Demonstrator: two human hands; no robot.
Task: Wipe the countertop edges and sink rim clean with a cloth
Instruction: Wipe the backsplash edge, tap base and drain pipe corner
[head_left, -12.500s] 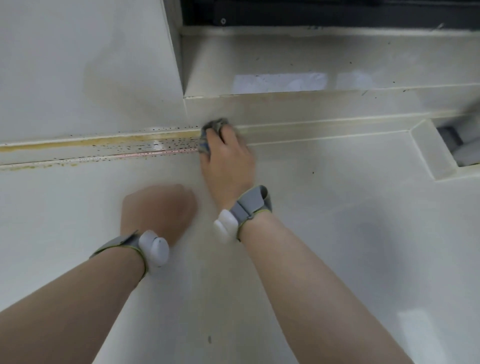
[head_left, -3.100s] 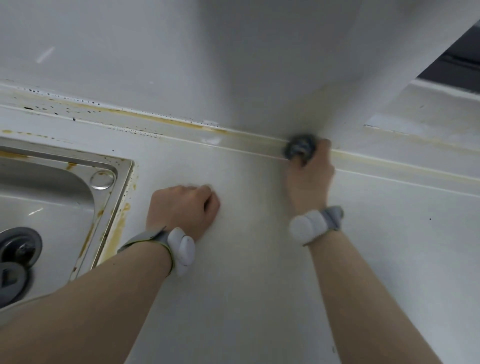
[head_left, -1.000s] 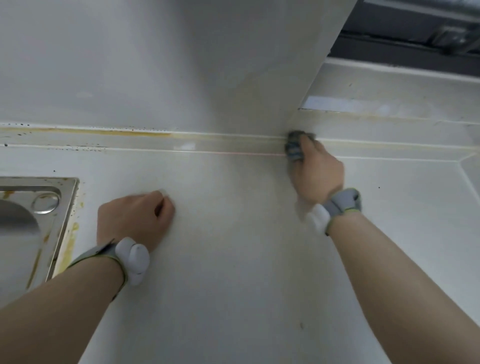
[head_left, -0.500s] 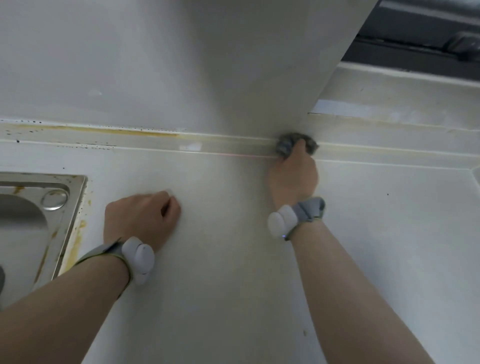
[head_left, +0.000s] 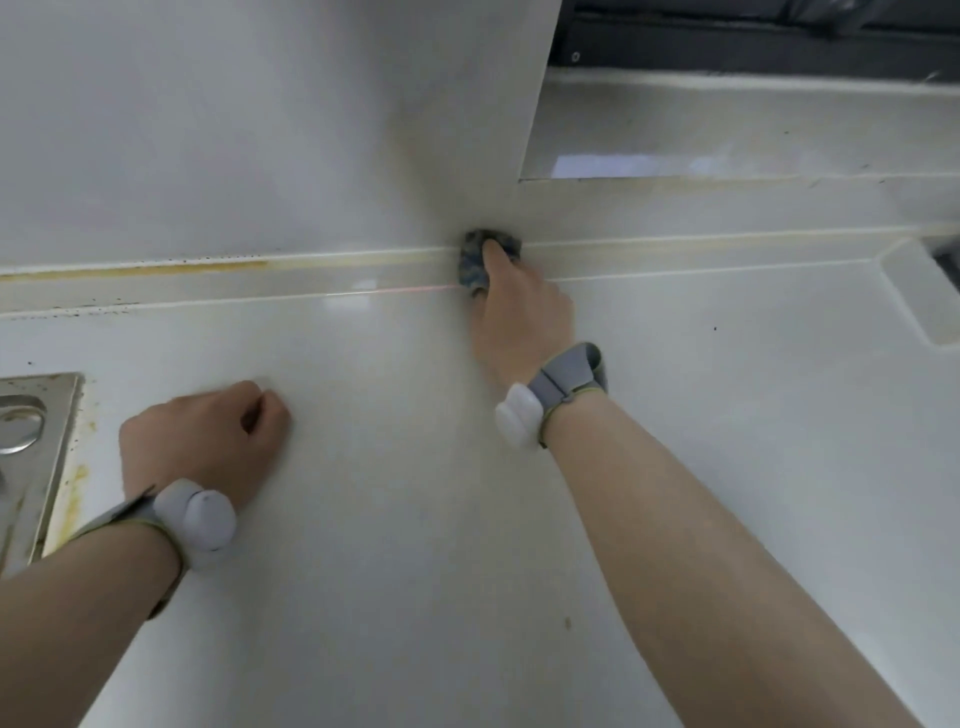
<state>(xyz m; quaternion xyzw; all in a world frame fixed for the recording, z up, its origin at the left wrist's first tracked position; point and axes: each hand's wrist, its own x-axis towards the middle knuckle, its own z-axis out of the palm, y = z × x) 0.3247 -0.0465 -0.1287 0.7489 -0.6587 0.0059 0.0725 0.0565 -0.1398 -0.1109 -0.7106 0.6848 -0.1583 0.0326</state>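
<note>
A white wall panel (head_left: 260, 130) beside a dark window frame (head_left: 753, 47).

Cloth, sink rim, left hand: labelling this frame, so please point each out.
cloth (head_left: 475, 260), head view, bunched grey fabric above fingers
sink rim (head_left: 49, 441), head view, steel flange
left hand (head_left: 202, 441), head view, back of fist

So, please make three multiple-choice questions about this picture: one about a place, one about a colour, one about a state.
1. Where does the cloth press?
A. inside the sink
B. on the back ledge below the wall
C. on the floor

2. What colour is the stain along the ledge, left of the cloth?
A. yellow-brown
B. blue
C. green

3. How is the left hand?
A. flat, fingers spread
B. gripping a sponge
C. curled into a fist, holding nothing

Answers:
1 B: the right hand holds it there.
2 A: the streak is yellowish brown.
3 C: the fingers are curled on the countertop.
</note>
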